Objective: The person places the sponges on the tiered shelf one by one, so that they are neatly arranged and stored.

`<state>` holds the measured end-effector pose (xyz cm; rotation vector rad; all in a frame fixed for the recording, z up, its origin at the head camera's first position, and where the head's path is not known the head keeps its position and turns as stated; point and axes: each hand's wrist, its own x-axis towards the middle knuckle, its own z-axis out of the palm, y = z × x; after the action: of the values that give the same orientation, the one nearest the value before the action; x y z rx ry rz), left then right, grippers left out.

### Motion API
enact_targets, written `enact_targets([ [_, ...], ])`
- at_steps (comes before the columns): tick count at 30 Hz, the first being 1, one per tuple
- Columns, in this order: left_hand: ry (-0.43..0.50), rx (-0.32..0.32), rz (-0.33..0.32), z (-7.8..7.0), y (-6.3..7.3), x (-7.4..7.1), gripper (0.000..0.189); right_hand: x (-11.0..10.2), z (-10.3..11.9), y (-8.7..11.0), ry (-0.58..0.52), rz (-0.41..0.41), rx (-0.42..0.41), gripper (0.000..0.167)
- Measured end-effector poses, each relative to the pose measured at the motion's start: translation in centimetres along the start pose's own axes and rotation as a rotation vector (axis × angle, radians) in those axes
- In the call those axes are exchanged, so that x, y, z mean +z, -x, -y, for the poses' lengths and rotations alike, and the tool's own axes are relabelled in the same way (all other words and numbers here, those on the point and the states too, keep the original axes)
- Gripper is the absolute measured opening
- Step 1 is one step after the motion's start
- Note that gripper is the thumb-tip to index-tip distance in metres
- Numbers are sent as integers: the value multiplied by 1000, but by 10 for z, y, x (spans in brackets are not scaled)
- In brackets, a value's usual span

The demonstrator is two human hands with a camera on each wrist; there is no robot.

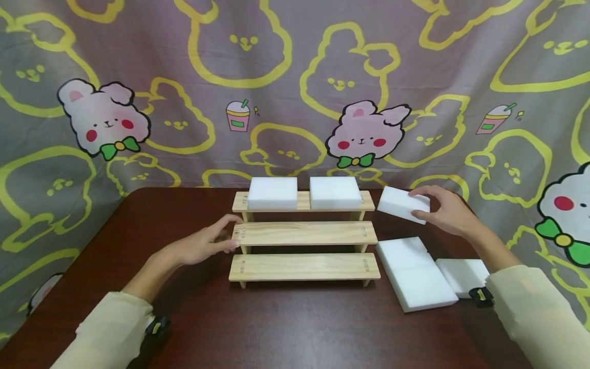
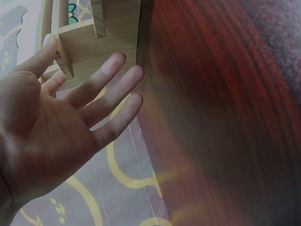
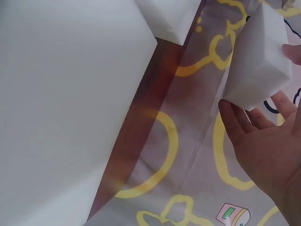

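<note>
A three-step wooden display stand (image 1: 304, 233) stands on the table. At the left end of its middle step, my left hand (image 1: 203, 246) pinches the board between thumb and index finger. In the left wrist view, the other fingers of this left hand (image 2: 61, 117) stretch out below the board. My right hand (image 1: 444, 207) grips a white foam block (image 1: 396, 202) by its right end, thumb in front. The right wrist view has this foam block (image 3: 258, 61) tilted between thumb and fingers. Two white foam blocks sit on the top step, a left one (image 1: 273, 193) and a right one (image 1: 335, 193).
Right of the stand, a large white foam slab (image 1: 417, 274) lies on the dark red-brown table (image 1: 295, 323). Beside it is a smaller white foam piece (image 1: 461, 274), close to the right sleeve. A patterned curtain (image 1: 286, 102) hangs behind the table.
</note>
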<state>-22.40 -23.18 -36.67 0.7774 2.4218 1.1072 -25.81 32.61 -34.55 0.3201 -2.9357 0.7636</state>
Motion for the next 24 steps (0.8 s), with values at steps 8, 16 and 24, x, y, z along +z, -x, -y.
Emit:
enact_targets([
  [8, 2, 1, -2, 0, 0, 0, 51, -5, -2, 4, -53, 14, -61, 50],
  [16, 4, -5, 0, 0, 0, -1, 50, -10, -7, 12, -111, -23, -159, 44],
  [24, 7, 4, 0, 0, 0, 0, 49, -17, -6, 18, -182, -68, -247, 46],
])
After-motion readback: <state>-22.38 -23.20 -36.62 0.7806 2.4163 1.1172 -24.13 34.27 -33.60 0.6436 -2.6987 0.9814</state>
